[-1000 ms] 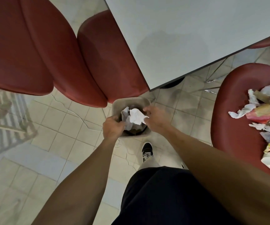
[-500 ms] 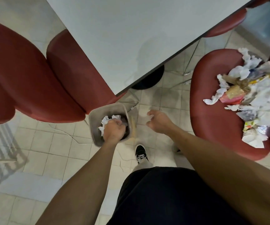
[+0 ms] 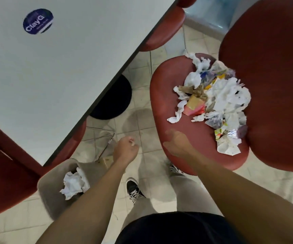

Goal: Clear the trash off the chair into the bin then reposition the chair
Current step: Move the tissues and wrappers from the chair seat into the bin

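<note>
Task partly done, by the look of it. Some crumpled white paper (image 3: pixel 73 184) already sits in the bin (image 3: pixel 48 196), which stands on the floor at the corner of the surface (image 3: pixel 71 67). Most of the job is left: a big heap of trash (image 3: pixel 214 101) covers the seat of the red chair (image 3: pixel 170 103), made up of white tissues, brown paper, a pink-and-yellow wrapper and a bit of foil near the front edge. The chair stands pulled out from the surface and is not yet moved back.

Left hand (image 3: pixel 126 149) hangs above the floor between bin and chair; fingers loosely curled, nothing held as far as I can see. Right hand (image 3: pixel 175 143) is over the front of the seat, just short of the heap; blurred, so I cannot tell how its fingers lie, and nothing shows in it.

The surface is pale grey with a dark edge and a round blue sticker (image 3: pixel 38 21) on top. A black round base (image 3: pixel 112 99) shows beneath it. More red chairs: one tucked under at upper centre (image 3: pixel 163 30), one at the left (image 3: pixel 6 173). Floor is light tile. A tall red chair back (image 3: pixel 269 85) fills the right side
</note>
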Tool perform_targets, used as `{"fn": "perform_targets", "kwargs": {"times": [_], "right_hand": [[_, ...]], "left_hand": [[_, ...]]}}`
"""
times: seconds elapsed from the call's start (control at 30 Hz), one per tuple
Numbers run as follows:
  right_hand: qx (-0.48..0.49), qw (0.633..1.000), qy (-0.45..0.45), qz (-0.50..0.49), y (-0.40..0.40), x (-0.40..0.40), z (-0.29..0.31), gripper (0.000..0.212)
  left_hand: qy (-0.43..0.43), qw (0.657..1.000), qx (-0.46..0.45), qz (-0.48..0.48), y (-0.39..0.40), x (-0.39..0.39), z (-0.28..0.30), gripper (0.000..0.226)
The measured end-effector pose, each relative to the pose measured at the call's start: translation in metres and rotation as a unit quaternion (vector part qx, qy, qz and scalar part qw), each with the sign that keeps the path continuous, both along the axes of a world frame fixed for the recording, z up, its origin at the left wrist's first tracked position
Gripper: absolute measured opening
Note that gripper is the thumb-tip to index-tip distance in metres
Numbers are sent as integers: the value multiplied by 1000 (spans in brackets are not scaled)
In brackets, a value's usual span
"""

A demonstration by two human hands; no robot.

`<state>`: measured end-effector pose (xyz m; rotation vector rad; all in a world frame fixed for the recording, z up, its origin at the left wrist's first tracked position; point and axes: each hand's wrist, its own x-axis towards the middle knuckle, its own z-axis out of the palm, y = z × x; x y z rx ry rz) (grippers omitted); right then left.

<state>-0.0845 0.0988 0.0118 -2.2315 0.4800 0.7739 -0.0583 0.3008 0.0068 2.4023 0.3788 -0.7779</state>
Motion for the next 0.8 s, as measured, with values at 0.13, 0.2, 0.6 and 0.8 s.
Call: {"fn": "perform_targets", "kwargs": {"times": [0.13, 0.2, 0.6, 0.8], "right_hand": [[-3, 999, 25, -48, -61, 13, -29, 44], [-23, 999, 12, -48, -87, 21, -42, 46], [-82, 997, -11, 9, -174, 71, -135, 51], [-120, 991, -21, 57, -174, 78, -154, 30]], "left_hand": [[-4, 998, -17, -68, -69, 33, -21, 26], [-7, 995, -22, -101, -101, 48, -34, 32], [-30, 904, 41, -424, -220, 128, -132, 74], [-36, 911, 30, -410, -214, 117, -167, 42]]}}
